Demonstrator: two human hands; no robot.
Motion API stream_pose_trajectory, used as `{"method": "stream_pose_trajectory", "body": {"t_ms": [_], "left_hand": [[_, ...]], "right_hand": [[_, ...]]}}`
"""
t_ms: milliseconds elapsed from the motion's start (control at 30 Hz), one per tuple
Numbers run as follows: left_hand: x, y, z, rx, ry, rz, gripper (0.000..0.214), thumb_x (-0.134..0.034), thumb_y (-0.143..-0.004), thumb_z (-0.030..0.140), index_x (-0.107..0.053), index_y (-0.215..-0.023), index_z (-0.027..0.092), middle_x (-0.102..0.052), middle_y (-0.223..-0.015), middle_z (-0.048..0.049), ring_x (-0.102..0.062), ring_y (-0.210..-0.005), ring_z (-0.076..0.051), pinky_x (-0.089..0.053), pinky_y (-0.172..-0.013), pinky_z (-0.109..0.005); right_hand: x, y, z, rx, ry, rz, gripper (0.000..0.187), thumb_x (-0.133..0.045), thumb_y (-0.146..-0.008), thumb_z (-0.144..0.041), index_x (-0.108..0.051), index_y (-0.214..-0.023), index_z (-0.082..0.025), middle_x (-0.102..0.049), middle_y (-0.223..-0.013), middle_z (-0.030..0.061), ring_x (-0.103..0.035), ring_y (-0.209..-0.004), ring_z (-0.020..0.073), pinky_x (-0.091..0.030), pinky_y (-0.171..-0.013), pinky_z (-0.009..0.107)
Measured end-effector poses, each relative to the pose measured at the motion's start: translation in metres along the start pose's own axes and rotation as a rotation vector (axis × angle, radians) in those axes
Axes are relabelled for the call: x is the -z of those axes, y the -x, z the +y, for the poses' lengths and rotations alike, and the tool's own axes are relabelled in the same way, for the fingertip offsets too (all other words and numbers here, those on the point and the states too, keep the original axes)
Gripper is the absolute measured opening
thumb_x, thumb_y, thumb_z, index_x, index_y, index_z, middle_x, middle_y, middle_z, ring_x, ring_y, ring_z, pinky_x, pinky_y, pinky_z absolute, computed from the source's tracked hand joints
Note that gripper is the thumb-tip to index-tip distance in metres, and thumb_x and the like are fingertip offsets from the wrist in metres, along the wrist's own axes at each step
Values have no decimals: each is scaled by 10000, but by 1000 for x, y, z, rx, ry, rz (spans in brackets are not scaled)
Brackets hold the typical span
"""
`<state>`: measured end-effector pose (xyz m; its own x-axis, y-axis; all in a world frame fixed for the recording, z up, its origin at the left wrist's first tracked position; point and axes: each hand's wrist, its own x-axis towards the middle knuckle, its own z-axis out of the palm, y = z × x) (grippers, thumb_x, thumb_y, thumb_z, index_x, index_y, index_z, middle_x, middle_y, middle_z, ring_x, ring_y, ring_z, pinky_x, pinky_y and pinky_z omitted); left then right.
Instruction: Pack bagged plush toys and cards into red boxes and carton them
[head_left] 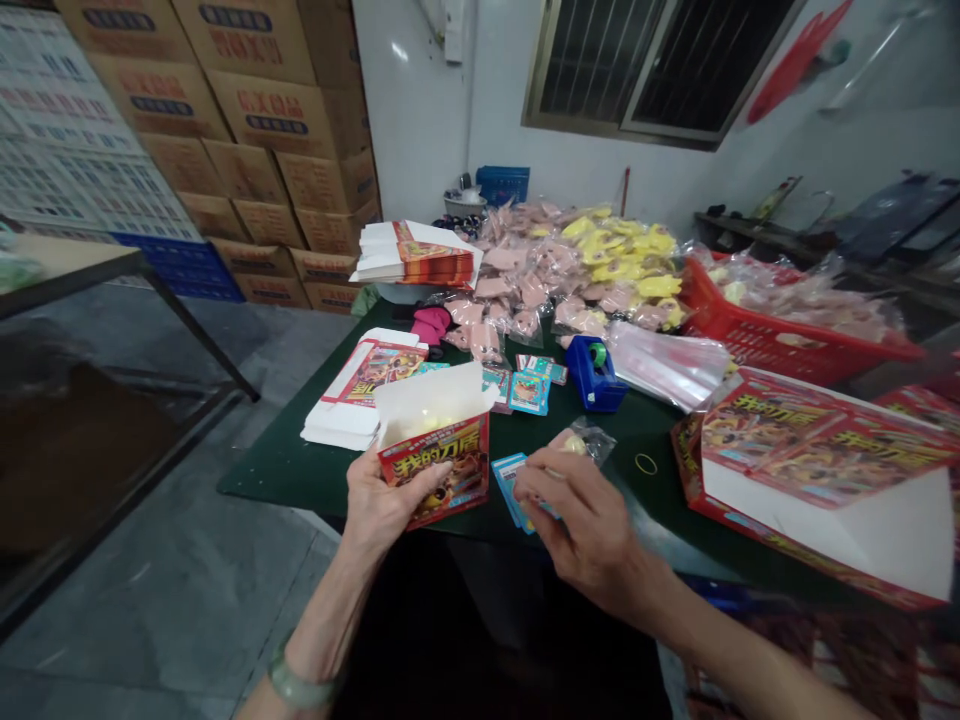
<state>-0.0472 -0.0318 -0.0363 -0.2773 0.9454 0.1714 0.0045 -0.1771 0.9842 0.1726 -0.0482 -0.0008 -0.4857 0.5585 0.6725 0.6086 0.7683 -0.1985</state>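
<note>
My left hand (pixel 386 495) grips a small red printed box (pixel 442 465) near the table's front edge. The box's white flap (pixel 427 400) stands up, and something pale yellow (pixel 431 422) shows inside. To the right, my right hand (pixel 589 515) is closed, its fingers curled over blue cards (pixel 510 485) on the table. Those fingers hide whatever is in them. A clear plastic bag (pixel 596 440) with something yellowish in it shows just behind the knuckles; whether the hand touches it I cannot tell.
Flattened boxes (pixel 341 415) lie at left. More cards (pixel 530 392), a blue tape dispenser (pixel 592 375) and clear bags (pixel 667 360) are mid-table. Behind are piled pink (pixel 532 290) and yellow bagged pieces (pixel 619 245). A red basket (pixel 795 335) and large display box (pixel 825 500) stand right.
</note>
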Motion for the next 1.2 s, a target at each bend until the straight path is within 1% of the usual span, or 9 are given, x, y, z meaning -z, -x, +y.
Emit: {"method": "stream_pose_trajectory", "body": {"t_ms": [100, 167, 333, 500, 667, 800, 1000, 1100, 1200], "left_hand": [[10, -2, 2, -123, -81, 191, 419, -818, -544, 303, -676, -894, 122, -736, -857, -49, -698, -752, -208, -592, -757, -312], [14, -3, -2, -191, -175, 276, 438, -819, -537, 287, -676, -918, 125, -732, -893, -50, -694, -806, -214, -576, -812, -322], [12, -10, -14, -132, -264, 187, 341, -798, -546, 335, -693, -777, 107, -729, -746, -54, -689, -681, -220, -598, -704, -335], [14, -11, -3, -300, -251, 446, 376, -806, -556, 290, -689, -882, 142, -730, -879, -36, -685, -803, -214, -572, -814, -337], [9, -9, -28, -132, -296, 174, 328, -790, -548, 342, -700, -759, 108, -727, -711, -57, -682, -641, -216, -589, -644, -308], [6, -9, -45, -127, -286, 221, 365, -782, -572, 350, -702, -821, 95, -734, -782, -78, -688, -691, -211, -579, -667, -288], [10, -8, -47, -165, -321, 303, 387, -779, -567, 361, -705, -842, 99, -733, -774, -71, -679, -673, -197, -572, -658, -290], [11, -8, -48, -164, -305, 273, 374, -781, -544, 368, -709, -802, 107, -729, -733, -61, -672, -636, -194, -571, -621, -288], [12, -8, -46, -127, -252, 244, 367, -787, -528, 360, -710, -786, 110, -730, -735, -62, -676, -643, -201, -577, -614, -295]], "right_hand": [[-15, 44, 15, -125, 123, -307, 527, -656, -758, -229, -498, -1254, -149, -550, -1244, 183, -517, -1170, 310, -477, -916, 488], [-25, 66, 21, -162, 170, -413, 697, -704, -707, -287, -435, -1331, -137, -482, -1343, 198, -422, -1272, 349, -437, -969, 532], [-38, 88, 27, -139, 166, -271, 427, -586, -780, -145, -566, -1204, -200, -610, -1223, 116, -476, -1240, 300, -429, -982, 532], [-34, 89, 28, -109, 23, -165, 336, -526, -776, -91, -634, -1056, -242, -695, -1048, 44, -550, -1138, 263, -439, -934, 511], [-23, 71, 26, -163, -97, -31, 281, -430, -838, -70, -621, -1008, -188, -701, -940, 68, -618, -974, 219, -494, -814, 422], [-19, 50, 26, -239, -80, 30, 199, -454, -879, -128, -608, -762, -170, -652, -712, 58, -599, -704, 173, -485, -656, 324], [-41, 50, 24, 28, 227, -115, 210, -511, -868, -118, -576, -676, -171, -604, -649, 15, -517, -670, 162, -357, -636, 328], [-48, 53, 31, 148, 179, -241, 121, -572, -866, -262, -593, -788, -172, -635, -761, 21, -522, -715, 162, -358, -661, 328], [-43, 53, 35, 169, 74, -396, 206, -616, -834, -368, -586, -886, -171, -656, -963, 41, -547, -823, 169, -388, -723, 328]]}}
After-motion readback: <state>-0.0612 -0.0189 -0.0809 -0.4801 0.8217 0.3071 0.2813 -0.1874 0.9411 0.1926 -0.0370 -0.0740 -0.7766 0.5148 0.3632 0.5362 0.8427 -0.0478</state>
